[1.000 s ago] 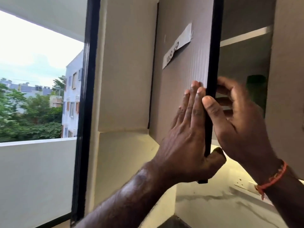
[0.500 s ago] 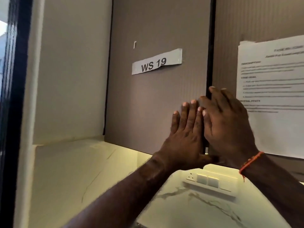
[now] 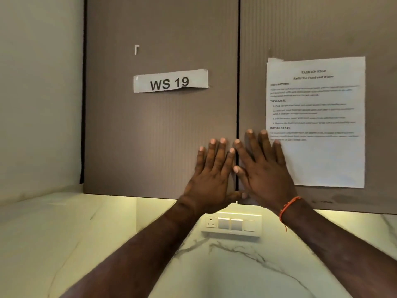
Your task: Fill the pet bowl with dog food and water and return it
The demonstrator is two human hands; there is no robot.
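Both my hands lay flat, fingers spread, gripping nothing: left hand (image 3: 211,171) on left door (image 3: 150,130), right hand (image 3: 263,168) on right door (image 3: 253,93), beside seam. Bowl, dog food not visible. Doors judged stiff, light, handleless; best grip at bottom edge

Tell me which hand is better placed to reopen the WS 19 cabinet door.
Left, probably: the left hand lies flat on the WS 19 door beside its free edge; the right hand rests on the neighbouring door.

Brown cabinet doors (image 3: 161,130), "WS 19" label (image 3: 170,81) and printed sheet (image 3: 315,121) stuck on.
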